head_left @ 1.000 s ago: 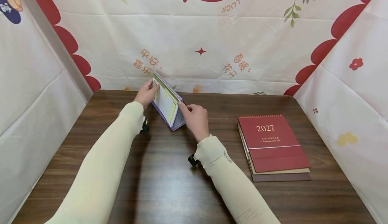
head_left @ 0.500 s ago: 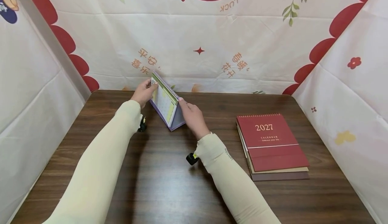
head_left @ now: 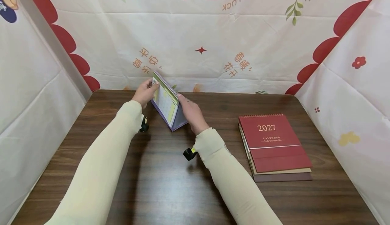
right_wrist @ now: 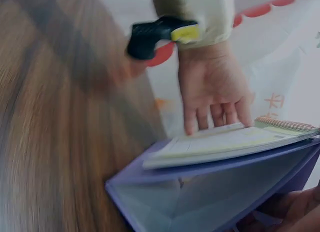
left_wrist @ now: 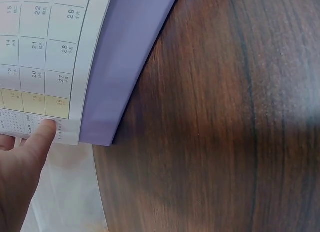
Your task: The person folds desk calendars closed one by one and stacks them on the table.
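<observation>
A purple-based desk calendar [head_left: 164, 100] stands tented near the table's back edge, its spiral binding on top and a month page facing left. My left hand [head_left: 145, 92] pinches its far left end; the left wrist view shows the thumb [left_wrist: 42, 134] lying on the page's margin beside the date grid. At the near right end my right hand [head_left: 192, 114] grips the top, thumb by the spiral. In the right wrist view its fingers [right_wrist: 300, 209] reach behind the back panel, partly cut off by the frame. The calendar's open triangular side [right_wrist: 200, 192] faces that camera.
On the right of the brown wooden table [head_left: 164, 184] lies a red 2027 calendar [head_left: 275, 157] on top of other flat boards or calendars. White printed cloth [head_left: 189, 32] walls in the back and both sides. Black cameras [head_left: 189, 154] hang at the wrists.
My right hand has shifted up and slightly left along the calendar's end, its thumb moving from the page corner toward the spiral. My left hand and the calendar have barely moved.
</observation>
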`<act>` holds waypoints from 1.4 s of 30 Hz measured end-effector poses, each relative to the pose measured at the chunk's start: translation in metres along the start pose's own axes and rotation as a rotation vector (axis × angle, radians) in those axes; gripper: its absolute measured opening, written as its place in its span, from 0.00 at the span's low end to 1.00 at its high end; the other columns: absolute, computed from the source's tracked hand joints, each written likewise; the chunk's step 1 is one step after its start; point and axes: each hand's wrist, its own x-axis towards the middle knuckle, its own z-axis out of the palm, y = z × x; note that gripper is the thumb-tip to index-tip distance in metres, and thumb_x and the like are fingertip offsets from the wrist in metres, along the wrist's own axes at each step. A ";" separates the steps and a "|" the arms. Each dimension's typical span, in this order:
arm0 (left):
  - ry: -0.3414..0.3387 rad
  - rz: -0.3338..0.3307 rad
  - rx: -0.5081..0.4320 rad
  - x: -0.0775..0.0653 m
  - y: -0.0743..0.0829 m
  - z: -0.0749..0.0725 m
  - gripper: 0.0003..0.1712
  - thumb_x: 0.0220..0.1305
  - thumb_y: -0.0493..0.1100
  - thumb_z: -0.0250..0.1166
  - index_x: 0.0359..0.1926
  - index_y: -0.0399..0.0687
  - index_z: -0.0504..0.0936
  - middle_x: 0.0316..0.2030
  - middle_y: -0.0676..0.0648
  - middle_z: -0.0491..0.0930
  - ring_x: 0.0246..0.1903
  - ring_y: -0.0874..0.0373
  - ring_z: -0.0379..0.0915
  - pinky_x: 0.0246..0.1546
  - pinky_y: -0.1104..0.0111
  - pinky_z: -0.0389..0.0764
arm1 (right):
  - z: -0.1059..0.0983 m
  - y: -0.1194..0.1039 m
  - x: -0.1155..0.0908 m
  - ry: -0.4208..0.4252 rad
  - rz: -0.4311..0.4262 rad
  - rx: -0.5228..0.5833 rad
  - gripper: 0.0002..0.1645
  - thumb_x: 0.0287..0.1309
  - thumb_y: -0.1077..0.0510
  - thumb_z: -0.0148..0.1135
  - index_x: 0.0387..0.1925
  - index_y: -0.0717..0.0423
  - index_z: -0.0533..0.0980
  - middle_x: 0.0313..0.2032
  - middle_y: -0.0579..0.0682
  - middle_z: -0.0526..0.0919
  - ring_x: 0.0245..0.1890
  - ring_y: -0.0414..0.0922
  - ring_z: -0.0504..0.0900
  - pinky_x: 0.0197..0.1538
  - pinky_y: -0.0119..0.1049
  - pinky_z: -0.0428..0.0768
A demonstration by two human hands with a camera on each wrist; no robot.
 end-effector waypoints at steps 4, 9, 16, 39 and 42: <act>0.004 -0.002 -0.005 -0.001 0.000 0.001 0.32 0.75 0.52 0.55 0.75 0.52 0.62 0.61 0.44 0.68 0.61 0.51 0.62 0.64 0.48 0.64 | 0.001 -0.003 0.002 -0.020 -0.014 0.097 0.36 0.66 0.33 0.50 0.49 0.61 0.79 0.44 0.56 0.83 0.42 0.52 0.82 0.42 0.39 0.78; -0.007 -0.011 -0.006 -0.002 0.001 0.002 0.34 0.74 0.54 0.56 0.76 0.53 0.59 0.63 0.45 0.68 0.62 0.52 0.62 0.65 0.49 0.63 | 0.001 -0.005 0.001 0.017 -0.035 0.184 0.28 0.66 0.38 0.55 0.46 0.59 0.79 0.37 0.54 0.86 0.37 0.52 0.84 0.30 0.34 0.78; 0.017 -0.013 -0.016 -0.002 0.001 0.002 0.34 0.74 0.54 0.56 0.76 0.54 0.59 0.65 0.45 0.67 0.63 0.52 0.62 0.66 0.49 0.62 | 0.008 -0.007 0.002 0.067 -0.109 0.241 0.22 0.66 0.44 0.57 0.46 0.57 0.81 0.38 0.53 0.86 0.32 0.44 0.84 0.35 0.38 0.79; 0.057 0.022 0.047 -0.002 -0.003 0.001 0.26 0.75 0.50 0.54 0.67 0.42 0.67 0.54 0.43 0.71 0.42 0.53 0.68 0.49 0.55 0.72 | 0.019 -0.002 0.002 0.286 -0.723 -0.182 0.18 0.66 0.67 0.53 0.51 0.56 0.85 0.48 0.51 0.86 0.40 0.41 0.81 0.40 0.31 0.77; 0.055 0.026 0.030 -0.010 0.007 0.003 0.23 0.75 0.48 0.54 0.64 0.40 0.69 0.50 0.46 0.71 0.35 0.54 0.66 0.38 0.62 0.71 | 0.019 -0.002 0.002 0.317 -0.734 -0.178 0.19 0.64 0.68 0.54 0.51 0.55 0.85 0.48 0.51 0.86 0.37 0.40 0.80 0.36 0.30 0.76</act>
